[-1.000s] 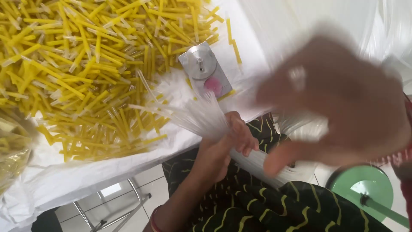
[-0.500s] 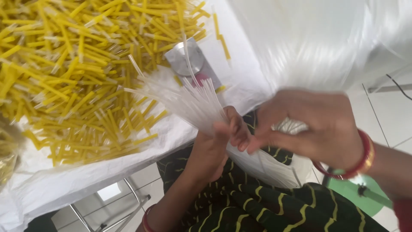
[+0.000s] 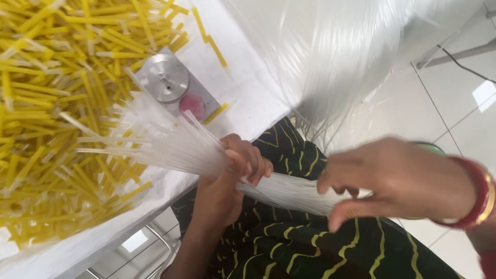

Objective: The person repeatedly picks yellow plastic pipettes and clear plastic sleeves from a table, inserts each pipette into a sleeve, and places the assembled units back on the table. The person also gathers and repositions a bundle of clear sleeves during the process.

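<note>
Gripping a bundle of thin clear tubes (image 3: 170, 144) about its middle: left hand (image 3: 235, 168) closed in a fist round them, fingers curled tight, tips fanning out over the table toward the yellow pieces. Right hand (image 3: 398, 181) at the other end of the same bundle, thumb and fingers pinched loosely on the tails (image 3: 294, 191) that trail across the lap. A second ago blurred and raised high, open, away from the bundle; half a second ago down close beside the left fist; now drawn out to the right, well apart from the fist, with a longer stretch of tubes showing between the two hands. Reads as a stroke along the strands, smoothing or evening them, not a fresh pick. Left fist hardly shifted in all three looks, so acting as the anchor. Bundle held just off the table edge, above a dark patterned cloth with yellow lines (image 3: 310, 248). Heap of short yellow sticks (image 3: 57, 103) spread over the white table cover (image 3: 248, 98), untouched. Small grey block with a round metal disc and a pink spot (image 3: 173, 85) lying near the fanned tips, not touching either hand. Large hank of clear strands (image 3: 336, 57) hanging at upper right. Red and gold bangles (image 3: 478, 194) on the right wrist.
</note>
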